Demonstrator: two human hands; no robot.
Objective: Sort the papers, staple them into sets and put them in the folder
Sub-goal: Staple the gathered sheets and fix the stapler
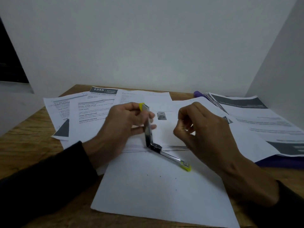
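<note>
Nearest, a blank white sheet [158, 191] lies on the table [32, 145], below both hands. Just above it, the stapler [152, 142] hangs swung wide open, its lower yellow-tipped arm resting on the papers. The left hand [121, 127] has its grip clamped on the stapler's upper arm, fingers curled round it. Right of that grip, the right hand [200, 129] hovers with fingers curled together; whether they pinch anything, I cannot tell. Beyond both, printed pages [92, 112] spread out, and far right a purple folder [279, 162] lies under more sheets.
</note>
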